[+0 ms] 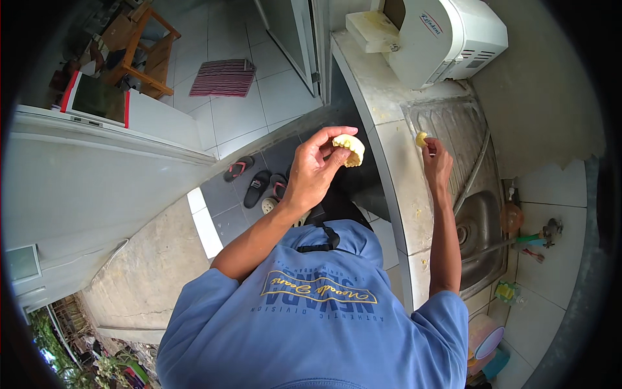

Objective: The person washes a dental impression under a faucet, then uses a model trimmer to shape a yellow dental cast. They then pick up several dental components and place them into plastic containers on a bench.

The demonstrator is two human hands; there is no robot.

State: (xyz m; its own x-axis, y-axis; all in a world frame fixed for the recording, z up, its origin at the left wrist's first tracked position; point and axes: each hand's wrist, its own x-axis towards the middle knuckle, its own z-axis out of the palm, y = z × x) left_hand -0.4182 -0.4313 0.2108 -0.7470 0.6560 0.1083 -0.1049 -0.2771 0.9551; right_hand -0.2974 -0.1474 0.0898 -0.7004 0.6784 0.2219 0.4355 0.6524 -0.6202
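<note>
My left hand [312, 174] is raised in front of my body, its fingers and thumb closed round a cream-coloured dental cast [352, 149]. The cast is curved like a horseshoe, with a row of tooth shapes along its edge. Out over the counter on the right, my right hand [438, 167] pinches a small yellowish lump [421, 139] between the fingertips. What that lump is made of I cannot tell. The two hands are well apart, with the counter's front edge [382, 159] between them.
A white machine [431, 42] stands at the counter's far end, a pale plastic tray [371, 32] beside it. The ribbed metal drainboard [447, 117] leads to a sink [483, 223] with a hose [476, 165]. Sandals [257, 188] lie on the floor tiles, near a striped mat [222, 78].
</note>
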